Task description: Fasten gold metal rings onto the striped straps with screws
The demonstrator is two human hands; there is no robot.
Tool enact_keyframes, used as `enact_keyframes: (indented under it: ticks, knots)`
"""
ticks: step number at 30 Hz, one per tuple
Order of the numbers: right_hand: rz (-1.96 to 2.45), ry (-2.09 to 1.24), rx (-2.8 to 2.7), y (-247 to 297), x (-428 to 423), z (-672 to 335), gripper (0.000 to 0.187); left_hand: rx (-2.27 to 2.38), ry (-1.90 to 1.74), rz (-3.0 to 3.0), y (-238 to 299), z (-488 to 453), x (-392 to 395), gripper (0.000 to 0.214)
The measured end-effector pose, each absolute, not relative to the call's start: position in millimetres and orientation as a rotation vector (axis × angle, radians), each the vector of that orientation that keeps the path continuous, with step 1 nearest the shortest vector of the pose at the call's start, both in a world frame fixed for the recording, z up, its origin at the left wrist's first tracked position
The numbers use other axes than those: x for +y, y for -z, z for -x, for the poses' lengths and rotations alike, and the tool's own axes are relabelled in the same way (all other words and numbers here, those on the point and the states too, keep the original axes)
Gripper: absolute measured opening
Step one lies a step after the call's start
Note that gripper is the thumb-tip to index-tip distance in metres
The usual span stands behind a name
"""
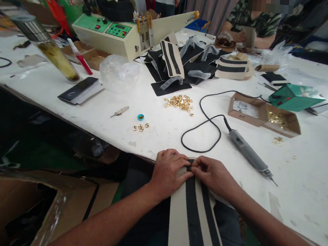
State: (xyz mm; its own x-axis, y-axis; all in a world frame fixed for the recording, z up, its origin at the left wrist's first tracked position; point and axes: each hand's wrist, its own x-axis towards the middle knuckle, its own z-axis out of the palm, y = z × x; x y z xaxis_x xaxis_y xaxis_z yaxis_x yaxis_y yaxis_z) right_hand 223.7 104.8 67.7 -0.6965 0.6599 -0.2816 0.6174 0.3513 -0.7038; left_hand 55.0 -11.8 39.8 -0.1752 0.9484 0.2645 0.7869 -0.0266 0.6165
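Note:
A beige strap piece with two black stripes [192, 221] lies over my lap and reaches the table's front edge. My left hand [168, 173] presses on its top end with curled fingers. My right hand [215, 175] pinches the same end, fingertips meeting the left hand's at the black stripe. Whether a small part sits between the fingers is hidden. A few gold rings [140, 127] and a small blue ring [140, 117] lie on the white table [305, 177] ahead of my left hand.
A grey corded hand tool [247, 150] lies right of my hands. A pile of gold rings [180, 102], a cardboard tray [264, 114], more striped pieces [172, 58], a beige machine [114, 34] and a green box [294, 97] stand farther back. A person sits across the table.

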Motion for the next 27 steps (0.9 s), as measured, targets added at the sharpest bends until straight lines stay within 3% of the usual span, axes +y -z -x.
enact_keyframes:
  ticks: [14,20,22,25,27]
  knots:
    - [1.330,-1.537,-2.493,-76.0,124.1,-211.6,0.011,2.005,-0.970,-1.857,-40.5,-53.6,-9.8,0.020]
    - [1.123,-1.626,-2.337,-74.3,119.2,-232.0,0.027,2.010,-0.984,-1.883,-40.7,-56.3,-10.6,0.020]
    - [1.174,-1.340,-2.301,-79.9,125.3,-249.0,0.033,2.020,-0.979,-1.885,-40.7,-57.0,-10.2,0.020]
    - [1.303,-0.533,-2.279,-86.1,149.0,-288.1,0.043,2.026,-0.970,-1.882,-40.8,-57.2,-9.5,0.019]
    - [1.412,-0.107,-2.315,-83.6,171.4,-318.0,0.060,2.028,-0.969,-1.880,-40.7,-56.8,-9.3,0.019]
